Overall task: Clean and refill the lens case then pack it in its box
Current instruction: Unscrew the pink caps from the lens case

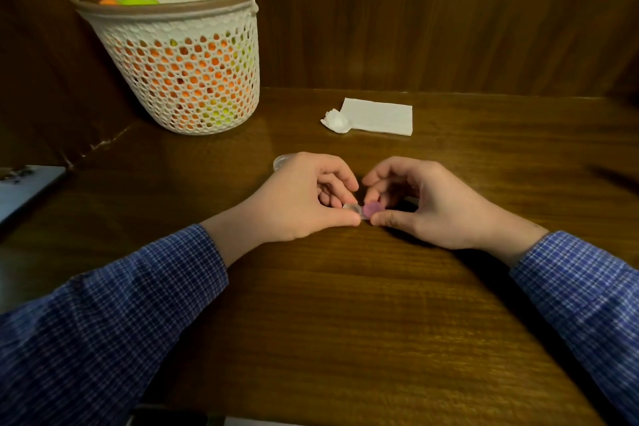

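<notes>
**Lens case pinched between both hands at mid-table**

At the far left edge a pale flat slab (pixel 24 190) juts in over the table (pixel 345 322), its make unclear. Behind it dark wood panelling (pixel 449 10) closes the far side and wraps round the left corner, so the table ends against a wall there.

In that far-left corner stands a white mesh basket (pixel 186 55) with a brown rim, orange and yellow-green balls showing through its holes.

Nearer and towards the middle, a clear round lid (pixel 281 161) lies on the wood, half hidden behind the left hand (pixel 304 197). That hand's fingers (pixel 345 218) are drawn narrow, thumb and forefinger pinching the clear end of the lens case (pixel 361 209). The case sits at the table's centre, low over the wood; whether it touches cannot be told.

The right hand (pixel 425 201) meets it from the other side, fingers curled close on the case's purple cap (pixel 372 208).

Far of the hands, right of centre, a folded tissue (pixel 380 116) lies flat with a crumpled wad (pixel 335 121) touching its left corner.

The near half of the table is bare wood between two blue checked sleeves (pixel 103 322). The far right side is dim and blurred.
</notes>
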Demonstrator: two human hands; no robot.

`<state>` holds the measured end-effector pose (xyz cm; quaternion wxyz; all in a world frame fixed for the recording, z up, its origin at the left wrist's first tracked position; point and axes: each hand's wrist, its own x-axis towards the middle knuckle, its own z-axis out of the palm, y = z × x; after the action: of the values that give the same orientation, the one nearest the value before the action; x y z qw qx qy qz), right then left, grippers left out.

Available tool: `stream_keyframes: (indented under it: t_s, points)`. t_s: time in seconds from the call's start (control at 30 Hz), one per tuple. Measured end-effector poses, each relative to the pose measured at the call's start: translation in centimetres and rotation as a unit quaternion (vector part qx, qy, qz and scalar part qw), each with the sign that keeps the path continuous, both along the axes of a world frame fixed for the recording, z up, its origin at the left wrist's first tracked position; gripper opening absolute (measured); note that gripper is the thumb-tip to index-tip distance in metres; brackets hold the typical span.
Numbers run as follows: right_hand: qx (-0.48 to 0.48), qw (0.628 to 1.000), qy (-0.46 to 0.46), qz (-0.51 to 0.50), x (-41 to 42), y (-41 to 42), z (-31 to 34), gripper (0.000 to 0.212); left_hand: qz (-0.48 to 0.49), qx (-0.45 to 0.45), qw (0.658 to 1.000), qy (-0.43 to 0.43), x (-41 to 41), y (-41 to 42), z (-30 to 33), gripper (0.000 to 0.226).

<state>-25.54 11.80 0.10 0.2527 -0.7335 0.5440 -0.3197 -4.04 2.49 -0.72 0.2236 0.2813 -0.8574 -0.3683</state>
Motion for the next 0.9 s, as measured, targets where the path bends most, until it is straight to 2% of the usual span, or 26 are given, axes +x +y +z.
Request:
stream_keyframes:
  t_s: [0.23,0.47,0.9]
  points:
    - [0.008,1.000,-0.002,0.016,-0.4,0.0,0.0,0.044,0.001,0.005,1.000,-0.005,0.0,0.1,0.1,0.039]
    - [-0.052,0.996,0.045,-0.061,0.7,0.3,-0.5,0.048,0.005,-0.005,1.000,-0.009,0.1,0.1,0.1,0.038]
    - [-0.004,1.000,0.014,0.008,-0.2,0.1,0.1,0.041,0.001,0.002,1.000,-0.005,0.0,0.1,0.1,0.039]
